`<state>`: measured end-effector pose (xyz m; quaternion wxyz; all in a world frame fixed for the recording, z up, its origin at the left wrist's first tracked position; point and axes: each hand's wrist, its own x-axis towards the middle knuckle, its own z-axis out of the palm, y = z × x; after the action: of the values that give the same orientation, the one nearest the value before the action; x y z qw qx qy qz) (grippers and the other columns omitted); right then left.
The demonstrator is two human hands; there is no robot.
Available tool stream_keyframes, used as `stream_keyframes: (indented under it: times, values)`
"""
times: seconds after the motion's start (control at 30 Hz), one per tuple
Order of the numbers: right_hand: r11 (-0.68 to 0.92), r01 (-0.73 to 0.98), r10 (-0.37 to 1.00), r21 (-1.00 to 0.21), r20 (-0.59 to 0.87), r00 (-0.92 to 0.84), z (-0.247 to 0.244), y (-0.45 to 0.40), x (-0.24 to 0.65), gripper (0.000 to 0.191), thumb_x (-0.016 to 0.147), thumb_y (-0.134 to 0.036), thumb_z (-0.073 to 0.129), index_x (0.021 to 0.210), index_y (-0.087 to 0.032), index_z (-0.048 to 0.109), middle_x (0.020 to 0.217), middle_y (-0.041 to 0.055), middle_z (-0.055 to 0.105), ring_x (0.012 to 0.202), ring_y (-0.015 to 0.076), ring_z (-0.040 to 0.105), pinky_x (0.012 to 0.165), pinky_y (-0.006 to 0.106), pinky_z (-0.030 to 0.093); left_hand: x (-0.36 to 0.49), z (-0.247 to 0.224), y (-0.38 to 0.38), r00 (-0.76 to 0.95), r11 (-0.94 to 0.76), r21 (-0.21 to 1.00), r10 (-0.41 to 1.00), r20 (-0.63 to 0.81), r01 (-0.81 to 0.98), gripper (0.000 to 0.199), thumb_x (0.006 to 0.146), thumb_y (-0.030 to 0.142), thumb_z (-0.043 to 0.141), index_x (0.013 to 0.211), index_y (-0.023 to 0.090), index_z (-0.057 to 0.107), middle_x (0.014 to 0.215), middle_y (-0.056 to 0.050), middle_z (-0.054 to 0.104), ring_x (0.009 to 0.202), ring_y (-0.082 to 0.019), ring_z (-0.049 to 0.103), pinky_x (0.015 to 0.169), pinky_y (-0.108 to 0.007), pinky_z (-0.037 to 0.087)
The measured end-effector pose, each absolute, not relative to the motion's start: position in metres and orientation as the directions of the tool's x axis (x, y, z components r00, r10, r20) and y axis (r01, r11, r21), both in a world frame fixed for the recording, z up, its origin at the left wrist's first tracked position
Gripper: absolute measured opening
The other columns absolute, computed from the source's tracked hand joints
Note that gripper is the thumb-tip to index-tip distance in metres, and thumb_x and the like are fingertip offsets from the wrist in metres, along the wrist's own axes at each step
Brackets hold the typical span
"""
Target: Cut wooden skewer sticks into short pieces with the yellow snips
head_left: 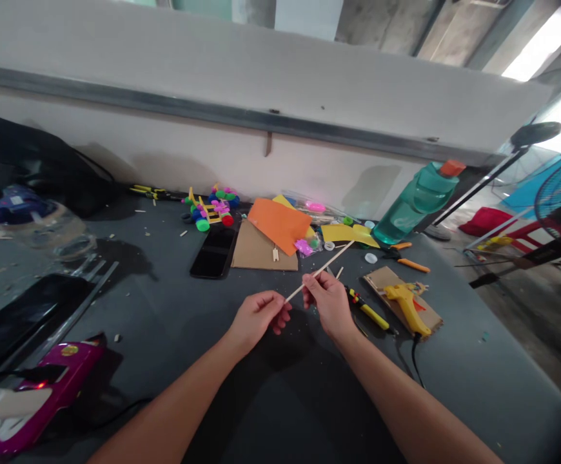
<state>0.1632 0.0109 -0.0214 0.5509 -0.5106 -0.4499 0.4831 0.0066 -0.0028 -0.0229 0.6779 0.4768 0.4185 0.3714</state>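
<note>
A thin wooden stick (pixel 331 261) slants up to the right between my two hands, above the grey table. My left hand (pixel 261 314) pinches its lower end between thumb and fingers. Farther up the stick, my right hand (pixel 326 301) is closed on it. Just beyond lie a brown cardboard piece (pixel 246 252) with an orange sheet (pixel 280 222) on top, and some short stick pieces (pixel 275 254) rest on the cardboard. A yellow-and-black pen-like tool (pixel 370 310) lies right of my right hand.
A yellow glue gun (pixel 409 306) rests on cardboard at the right, near orange-handled pliers (pixel 409 259) and a green bottle (pixel 413 203). A black phone (pixel 213 251) and colourful small parts (pixel 210 209) sit behind. A magenta power strip (pixel 53 386) is at the left.
</note>
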Motion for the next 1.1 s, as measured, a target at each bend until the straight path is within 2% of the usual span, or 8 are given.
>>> stream_keyframes:
  times: [0.17,0.27,0.43,0.57,0.67,0.8,0.93,1.1]
  values:
    - [-0.011,0.036,0.998,-0.999,-0.008,0.068,-0.021,0.012,0.159,0.029,0.074,-0.046,0.06,0.067,-0.018,0.053,0.054,-0.0039,0.052,0.043,0.0086,0.046,0.038,0.02,0.039,0.008,-0.028,-0.002,0.369,0.177,0.984,0.912,-0.178,0.035,0.023,0.076,0.036,0.055,0.07,0.014,0.057,0.06,0.001,0.056,0.047,-0.008,0.049,0.04,-0.018,0.039]
    - [-0.053,0.147,0.998,-0.988,-0.055,-0.01,-0.02,0.021,0.157,0.029,0.076,-0.046,0.054,0.074,-0.017,0.056,0.06,-0.0015,0.055,0.044,0.0088,0.047,0.038,0.02,0.04,0.005,-0.03,0.002,0.276,0.164,0.985,0.945,-0.173,0.055,0.025,0.079,0.036,0.049,0.07,0.015,0.058,0.056,0.001,0.055,0.043,-0.007,0.047,0.038,-0.017,0.037]
    - [-0.038,0.365,0.993,-0.93,-0.077,-0.093,-0.017,0.057,0.163,0.021,0.07,-0.032,0.057,0.085,-0.017,0.059,0.065,-0.0015,0.057,0.048,0.0106,0.051,0.039,0.021,0.041,-0.008,-0.031,0.018,-0.014,0.169,0.982,0.985,-0.17,-0.082,0.029,0.08,0.04,0.046,0.071,0.014,0.057,0.051,0.003,0.051,0.039,-0.007,0.044,0.035,-0.017,0.035]
    - [0.057,0.442,0.995,-0.895,0.017,-0.093,-0.016,0.078,0.163,0.019,0.065,-0.025,0.062,0.083,-0.019,0.062,0.066,-0.0022,0.057,0.057,0.0118,0.054,0.051,0.022,0.044,-0.013,-0.033,0.025,-0.082,0.164,0.971,0.98,-0.18,-0.172,0.035,0.079,0.046,0.047,0.068,0.014,0.056,0.049,0.003,0.049,0.038,-0.007,0.043,0.035,-0.018,0.035]
    - [0.11,0.45,0.991,-0.886,0.062,-0.121,-0.018,0.075,0.15,0.021,0.069,-0.028,0.06,0.088,-0.02,0.063,0.069,-0.001,0.059,0.062,0.0129,0.056,0.054,0.023,0.046,-0.013,-0.034,0.025,-0.073,0.17,0.974,0.98,-0.183,-0.148,0.037,0.08,0.048,0.046,0.067,0.015,0.054,0.048,0.004,0.049,0.037,-0.007,0.043,0.035,-0.018,0.034]
    - [0.093,0.354,0.989,-0.931,0.044,-0.144,-0.023,0.058,0.125,0.029,0.078,-0.035,0.052,0.102,-0.023,0.06,0.075,-0.0003,0.062,0.056,0.0121,0.056,0.044,0.021,0.044,-0.011,-0.037,0.023,-0.036,0.149,0.989,0.988,-0.149,0.016,0.04,0.082,0.051,0.041,0.066,0.016,0.053,0.048,0.003,0.05,0.038,-0.009,0.045,0.036,-0.019,0.035]
    - [-0.001,0.25,0.991,-0.968,-0.035,-0.133,-0.03,0.059,0.109,0.017,0.074,-0.03,0.056,0.088,-0.021,0.061,0.067,-0.0017,0.062,0.049,0.0107,0.055,0.041,0.02,0.044,-0.009,-0.043,0.022,0.025,0.06,0.966,0.997,-0.068,0.25,0.042,0.084,0.051,0.037,0.063,0.018,0.051,0.049,0.002,0.052,0.038,-0.011,0.047,0.039,-0.021,0.035]
    - [-0.072,0.265,0.985,-0.961,-0.111,-0.133,-0.034,0.073,0.103,0.013,0.071,-0.028,0.057,0.079,-0.018,0.058,0.054,-0.0044,0.057,0.037,0.0089,0.047,0.031,0.019,0.035,-0.01,-0.045,0.021,0.056,0.007,0.939,0.998,-0.028,0.344,0.045,0.087,0.049,0.032,0.06,0.019,0.05,0.046,0.002,0.052,0.04,-0.012,0.048,0.044,-0.023,0.033]
